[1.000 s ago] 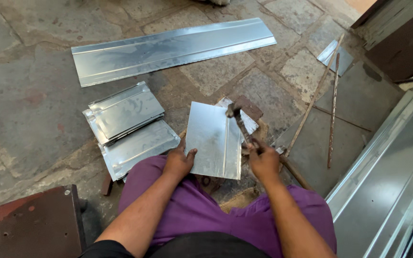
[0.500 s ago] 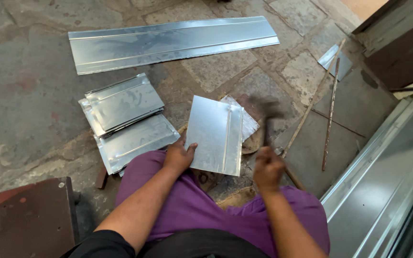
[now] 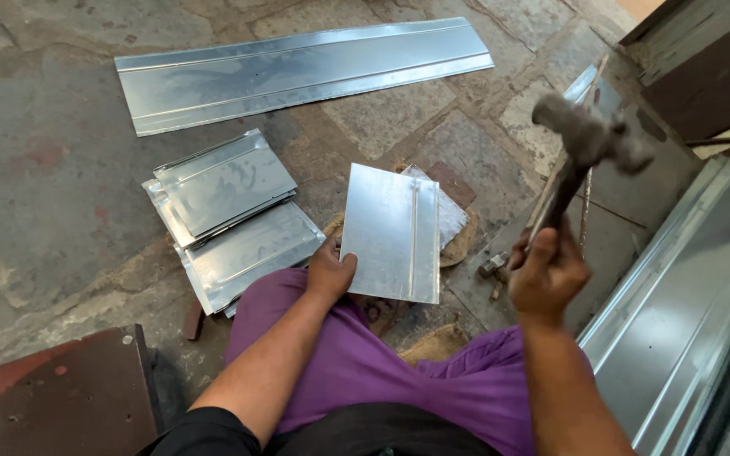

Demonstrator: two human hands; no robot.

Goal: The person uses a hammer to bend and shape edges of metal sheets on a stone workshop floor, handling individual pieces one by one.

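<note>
My left hand (image 3: 331, 272) presses on the near left edge of a small rectangular metal sheet (image 3: 392, 232) with a raised seam running down its right side. The sheet rests on a worn wooden block (image 3: 460, 245) in front of my knees. My right hand (image 3: 547, 274) grips the handle of a hammer (image 3: 586, 139), lifted high to the right of the sheet, its head blurred with motion. Purple cloth covers my legs (image 3: 399, 371).
A stack of folded metal sheets (image 3: 230, 215) lies to the left on the stone floor. A long metal strip (image 3: 297, 72) lies farther away. Large metal panels (image 3: 686, 312) lean at the right. A dark reddish plate (image 3: 52, 397) sits at bottom left. Thin rods (image 3: 586, 203) lie right.
My right hand has swung the hammer up from the sheet's seam to a raised position at the right. My left hand stays on the sheet's edge.
</note>
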